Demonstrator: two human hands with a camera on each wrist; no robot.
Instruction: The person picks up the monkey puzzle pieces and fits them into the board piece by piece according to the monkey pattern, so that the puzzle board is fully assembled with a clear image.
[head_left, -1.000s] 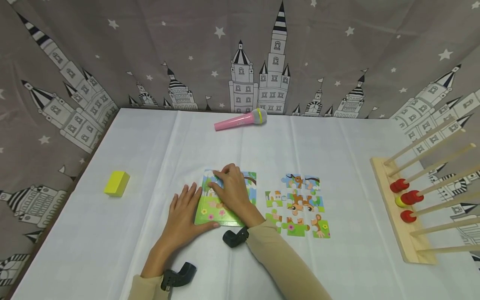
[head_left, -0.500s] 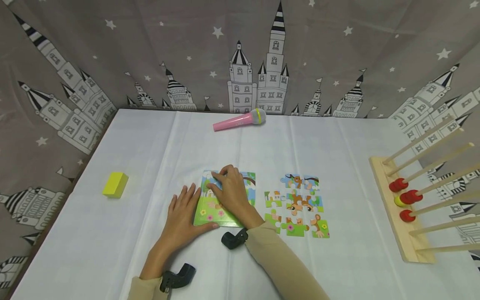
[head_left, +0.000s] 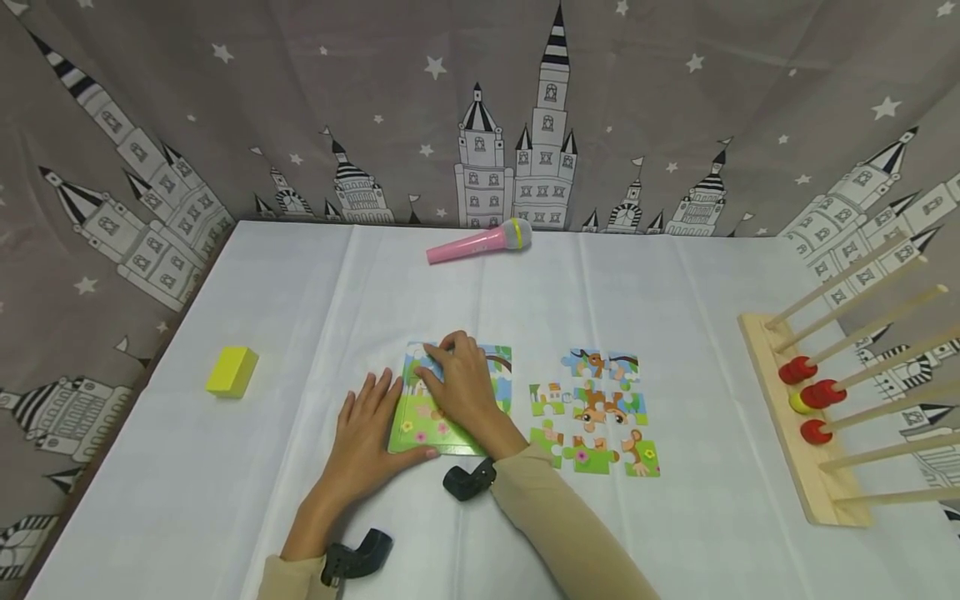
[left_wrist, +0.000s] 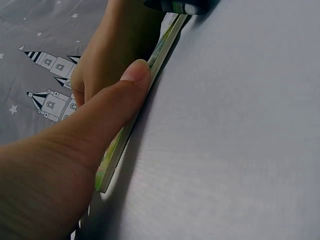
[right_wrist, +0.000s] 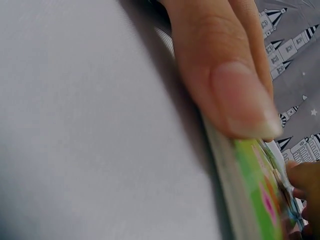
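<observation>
A square picture puzzle board (head_left: 405,425) lies in the middle of the cloth, several puzzle pieces set in it. My left hand (head_left: 363,433) rests at its left side with the fingers spread straight; its thumb lies at the near edge, as the left wrist view shows with the thumb (left_wrist: 122,95) on the board's side. My right hand (head_left: 465,383) bends over the upper part, thumb and index finger on either side of a puzzle piece at the upper left. My palm hides the board's middle. Loose puzzle pieces (head_left: 596,404) with deer parts lie right of the board.
A pink toy microphone (head_left: 480,242) lies at the back of the table. On the left sits a yellow block (head_left: 232,372). A wooden peg stand (head_left: 795,417) with red and yellow beads stands at the right. Castle-print cloth hangs behind.
Both hands keep nearly the same places on the puzzle board. The whole view shifts very slightly; the loose pieces stay put.
</observation>
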